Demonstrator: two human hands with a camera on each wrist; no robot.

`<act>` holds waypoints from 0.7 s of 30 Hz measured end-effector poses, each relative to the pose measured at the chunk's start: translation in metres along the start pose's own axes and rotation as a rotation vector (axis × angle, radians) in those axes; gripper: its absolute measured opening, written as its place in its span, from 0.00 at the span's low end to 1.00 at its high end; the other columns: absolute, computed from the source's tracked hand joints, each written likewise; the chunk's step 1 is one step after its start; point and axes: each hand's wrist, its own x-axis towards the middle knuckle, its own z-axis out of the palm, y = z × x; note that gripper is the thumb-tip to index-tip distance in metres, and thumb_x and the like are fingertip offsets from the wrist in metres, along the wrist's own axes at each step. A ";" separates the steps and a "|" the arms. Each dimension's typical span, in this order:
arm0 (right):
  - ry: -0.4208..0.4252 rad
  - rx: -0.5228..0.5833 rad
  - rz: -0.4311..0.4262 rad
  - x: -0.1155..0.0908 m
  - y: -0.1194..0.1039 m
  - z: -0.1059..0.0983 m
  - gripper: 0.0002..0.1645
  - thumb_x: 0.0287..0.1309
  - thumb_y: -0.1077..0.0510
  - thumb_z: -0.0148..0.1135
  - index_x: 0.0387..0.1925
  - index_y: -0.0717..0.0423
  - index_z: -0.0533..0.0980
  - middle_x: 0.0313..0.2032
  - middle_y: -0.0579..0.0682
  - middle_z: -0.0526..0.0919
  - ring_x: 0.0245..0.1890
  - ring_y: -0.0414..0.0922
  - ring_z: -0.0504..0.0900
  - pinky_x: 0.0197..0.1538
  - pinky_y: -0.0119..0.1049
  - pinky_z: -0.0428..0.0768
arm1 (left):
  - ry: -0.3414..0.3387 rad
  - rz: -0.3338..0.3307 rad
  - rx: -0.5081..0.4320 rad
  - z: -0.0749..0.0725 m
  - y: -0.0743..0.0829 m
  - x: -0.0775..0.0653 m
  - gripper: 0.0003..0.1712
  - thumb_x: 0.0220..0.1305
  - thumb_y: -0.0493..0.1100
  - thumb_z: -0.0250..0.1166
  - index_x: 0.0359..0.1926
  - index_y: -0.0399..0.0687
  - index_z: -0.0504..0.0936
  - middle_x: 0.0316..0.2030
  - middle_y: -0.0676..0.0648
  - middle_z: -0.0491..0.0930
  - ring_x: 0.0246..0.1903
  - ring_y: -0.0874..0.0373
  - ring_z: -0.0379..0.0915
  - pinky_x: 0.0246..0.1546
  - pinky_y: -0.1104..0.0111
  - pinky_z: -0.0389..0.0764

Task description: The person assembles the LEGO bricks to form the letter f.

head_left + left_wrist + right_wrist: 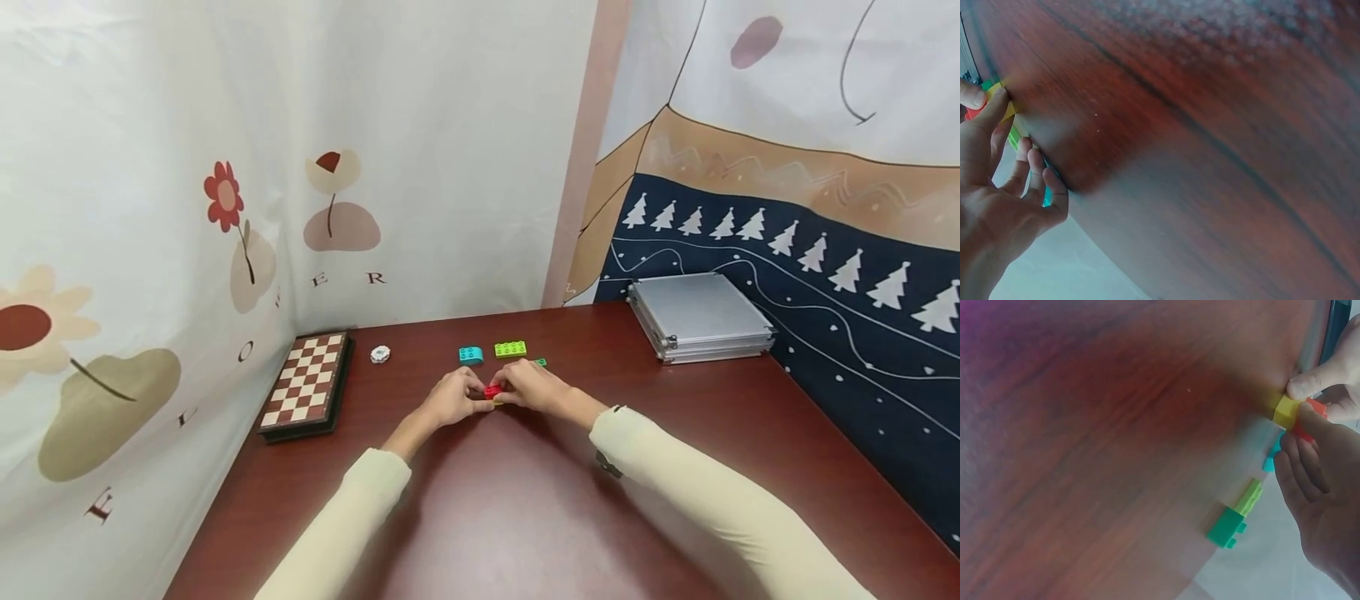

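Pressure on the red block (492, 391) could go lopsided

Uneven pushing is the likeliest trouble. The red block sits over the yellow block (1286, 412), and whether their studs are fully joined cannot be told. If one thumb bears harder than the other, the red block could tip or twist off line. With the fingers packed so tightly round the join, a misfit might go unnoticed, or a fingertip could get nipped. A sudden slip forward might also knock the pieces beyond the red block: the blue block (471, 356) a little to its left, the lime block (511, 349) a little to its right, and the green block (1225, 528) further right, partly hidden by a hand in the head view.

The grip is narrow on both sides. From the red block's left, the left hand (454, 397) pinches with its thumb on the yellow block; its far fingertip contact is hidden. From the red block's right, the right hand (534, 387) pinches the red block, thumb near the seam. Both pieces are just above or on the bench (480, 517); which, I cannot tell.
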 end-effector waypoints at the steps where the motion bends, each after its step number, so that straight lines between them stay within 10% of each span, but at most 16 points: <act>1: 0.012 0.010 0.000 -0.001 0.001 0.001 0.11 0.64 0.56 0.74 0.45 0.57 0.87 0.36 0.46 0.87 0.32 0.34 0.83 0.37 0.25 0.81 | 0.002 0.002 -0.005 0.000 0.001 0.000 0.10 0.61 0.46 0.78 0.42 0.47 0.93 0.42 0.50 0.76 0.41 0.55 0.75 0.38 0.64 0.76; 21: 0.115 0.017 -0.030 -0.020 0.022 -0.006 0.24 0.61 0.53 0.77 0.55 0.59 0.84 0.47 0.51 0.87 0.43 0.42 0.86 0.47 0.34 0.85 | -0.005 0.035 0.069 -0.002 -0.001 -0.001 0.21 0.58 0.49 0.80 0.48 0.44 0.89 0.44 0.49 0.78 0.41 0.56 0.77 0.43 0.61 0.79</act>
